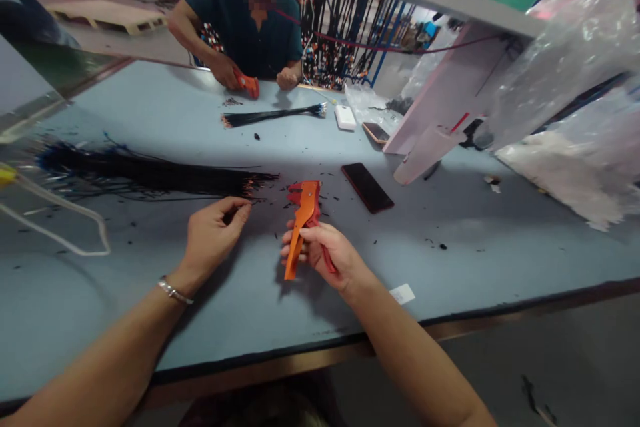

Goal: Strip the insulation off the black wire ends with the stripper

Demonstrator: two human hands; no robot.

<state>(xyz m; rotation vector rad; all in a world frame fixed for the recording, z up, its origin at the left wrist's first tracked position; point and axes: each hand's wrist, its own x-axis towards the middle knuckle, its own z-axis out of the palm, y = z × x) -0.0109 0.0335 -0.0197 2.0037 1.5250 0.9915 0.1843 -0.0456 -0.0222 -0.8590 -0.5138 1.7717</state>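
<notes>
My right hand (325,250) is wrapped round an orange and red hand tool (306,207), its jaws pointing up and left over the table. My left hand (215,233) is closed in a pinch at the near right end of a big bundle of black wires (165,173). What its fingertips hold, if anything, is too small to make out. The bundle lies across the left of the table, with blue ends at the far left and copper-coloured ends near the tool. Small dark scraps lie around the tool's jaws.
Across the table (240,307) a person (255,20) holds a red tool (247,85) behind a smaller wire bundle (275,115). A black phone (367,187), a white box (345,117) and another phone (376,133) lie rightward. Plastic bags (575,147) and a shelf post (435,90) stand right.
</notes>
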